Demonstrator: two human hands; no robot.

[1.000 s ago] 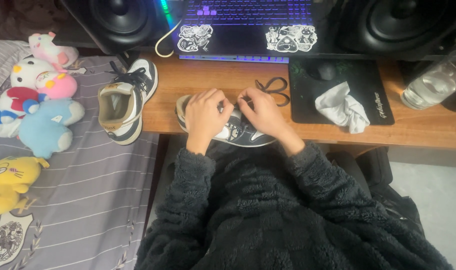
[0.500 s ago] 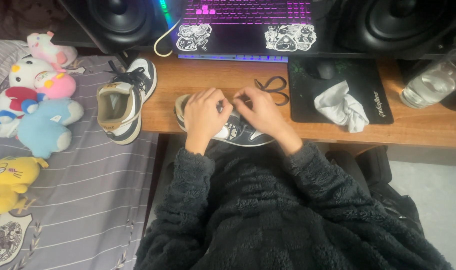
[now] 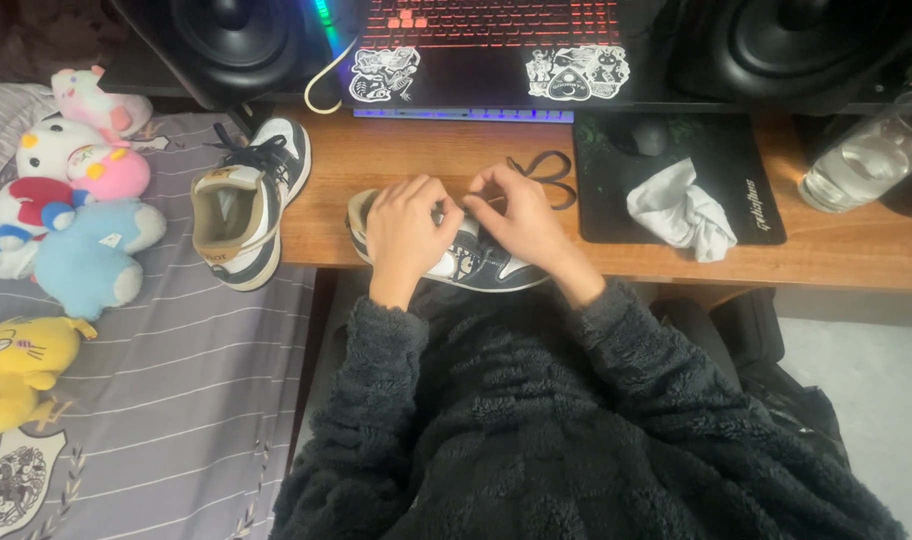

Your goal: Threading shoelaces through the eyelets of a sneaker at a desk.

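A navy and white sneaker (image 3: 476, 268) lies on its side at the near edge of the wooden desk (image 3: 396, 165). My left hand (image 3: 406, 232) grips its heel end from above. My right hand (image 3: 521, 215) rests on the toe half, fingertips pinching a black shoelace (image 3: 546, 168) that loops away across the desk. The two hands nearly touch above the sneaker's lacing. Most of the sneaker is hidden under my hands. Both arms wear fuzzy dark sleeves.
A second sneaker (image 3: 244, 205) sits half on the desk's left end, half on a striped bed (image 3: 166, 400) with plush toys (image 3: 71, 200). A laptop (image 3: 481, 50), two speakers, a mouse pad (image 3: 676, 190) with crumpled tissue (image 3: 681, 212) and a water glass (image 3: 861, 160) stand behind.
My hands have stayed on the sneaker with only small finger movements at the lace. The laptop keyboard's glow has shifted from purple to red.
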